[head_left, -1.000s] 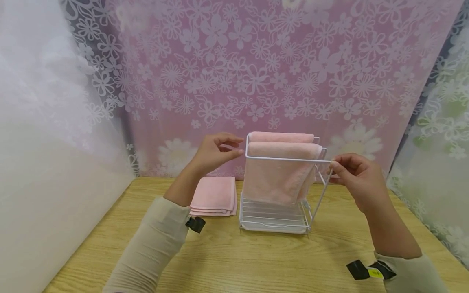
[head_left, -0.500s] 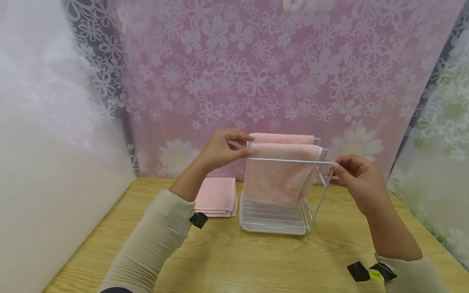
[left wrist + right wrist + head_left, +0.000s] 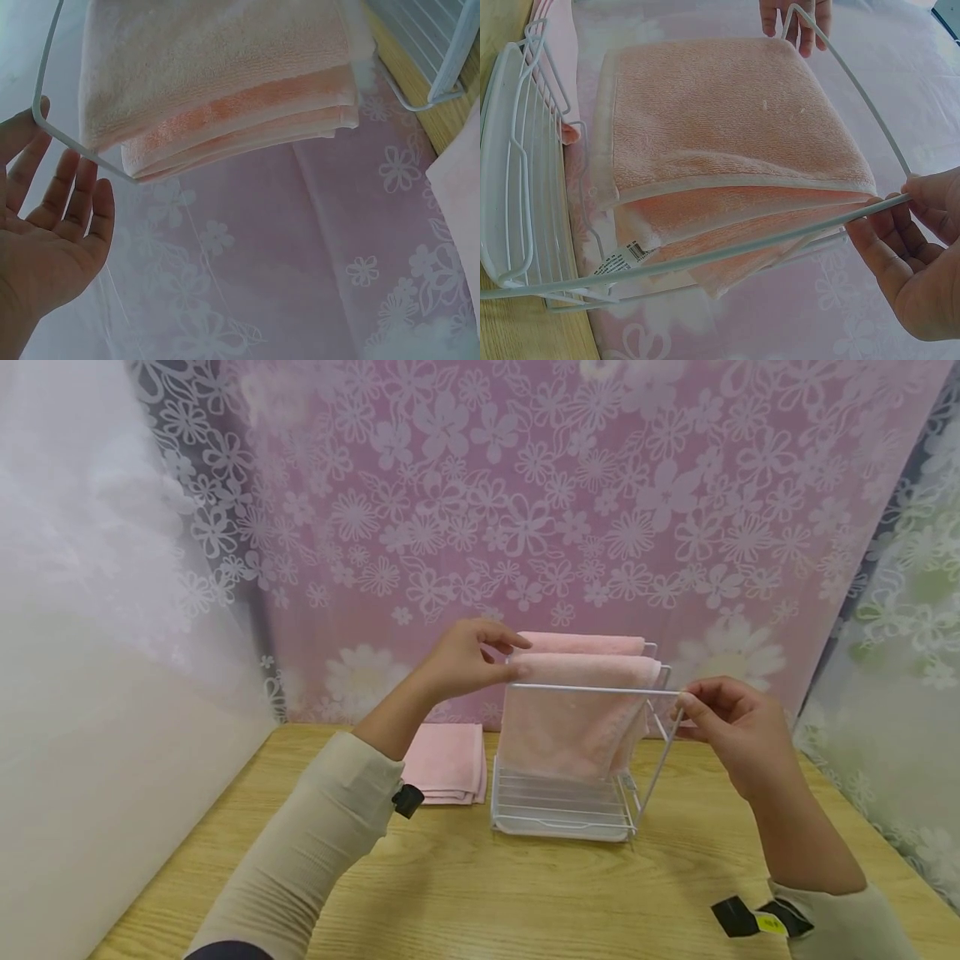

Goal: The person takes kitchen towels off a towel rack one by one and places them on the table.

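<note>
A white wire rack (image 3: 570,688) stands upright on the table, with folded pink towels (image 3: 588,718) draped over its upper bars. At the rack's right front corner, my right hand (image 3: 738,731) pinches the wire between thumb and fingers. My left hand (image 3: 472,660) is at the opposite upper corner, its thumb in front and its fingers spread farther back along the side wire. The left wrist view shows the left fingers (image 3: 56,195) loosely extended right at the bent wire (image 3: 82,150). A printed label (image 3: 622,259) hangs at a towel's lower edge in the right wrist view.
A stack of folded pink towels (image 3: 446,764) lies on the wooden table (image 3: 435,893) left of the rack, partly hidden by the left arm. A white tray (image 3: 558,827) forms the rack's bottom. A floral curtain (image 3: 525,510) closes off the back.
My left hand has moved right, from beside the rack to its upper left corner, its fingertips now overlapping the towels' edge. The right hand keeps its hold; rack and towels look unmoved.
</note>
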Demonstrator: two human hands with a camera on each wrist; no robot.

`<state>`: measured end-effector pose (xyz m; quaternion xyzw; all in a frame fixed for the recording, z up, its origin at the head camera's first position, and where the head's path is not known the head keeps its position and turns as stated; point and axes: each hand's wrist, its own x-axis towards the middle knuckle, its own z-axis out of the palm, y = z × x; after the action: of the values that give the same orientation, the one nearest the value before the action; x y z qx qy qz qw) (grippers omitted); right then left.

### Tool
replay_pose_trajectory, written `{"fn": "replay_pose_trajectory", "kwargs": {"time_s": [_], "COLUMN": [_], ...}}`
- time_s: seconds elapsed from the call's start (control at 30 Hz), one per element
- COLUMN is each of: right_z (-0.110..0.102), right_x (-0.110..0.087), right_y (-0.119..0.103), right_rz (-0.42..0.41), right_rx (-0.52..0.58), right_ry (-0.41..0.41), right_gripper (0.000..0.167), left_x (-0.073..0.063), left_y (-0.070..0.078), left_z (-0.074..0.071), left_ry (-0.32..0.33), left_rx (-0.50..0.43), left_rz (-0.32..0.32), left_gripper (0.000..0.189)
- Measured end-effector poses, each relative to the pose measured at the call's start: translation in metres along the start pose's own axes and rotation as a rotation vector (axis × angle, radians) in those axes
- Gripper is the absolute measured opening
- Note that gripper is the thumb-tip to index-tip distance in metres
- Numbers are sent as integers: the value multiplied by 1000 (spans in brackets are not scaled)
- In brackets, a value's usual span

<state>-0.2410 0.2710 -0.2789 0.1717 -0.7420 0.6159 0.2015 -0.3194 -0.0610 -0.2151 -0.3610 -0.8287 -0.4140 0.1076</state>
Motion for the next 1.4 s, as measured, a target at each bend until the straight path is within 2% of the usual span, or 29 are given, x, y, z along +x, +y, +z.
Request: {"fn": "replay_pose_trajectory", "kwargs": {"time_s": [0.3,0.5,0.67,0.8,1.03,1.2,1.4], "right_z": [1,0,-1,-1,-1,1,2], "right_x": [0,-1,-1,-1,1,1,0], "right_y": [-1,-2,-1,0,0,0,-2], "right_rz": [6,8,21,16,3,-20,-8], "right_rx": [-45,-52,-86,-84,-31,-27,-84], "right_ry": [4,1,6,4,1,3,23], "right_gripper": [10,12,15,14,10,12,16], "left_x": [12,21,28,35,45,48,51], "left_y": [7,14,19,22,29,28,27], "left_z": [6,9,11,11,9,14,19], "left_ry": [-43,-73,-132,-184,-231,-254,-259], "left_rx": [161,203,235,281,292,298,311], "left_rz": [44,47,73,56,-11,-11,-5], "left_gripper": [31,29,29,31,33,31,30]}}
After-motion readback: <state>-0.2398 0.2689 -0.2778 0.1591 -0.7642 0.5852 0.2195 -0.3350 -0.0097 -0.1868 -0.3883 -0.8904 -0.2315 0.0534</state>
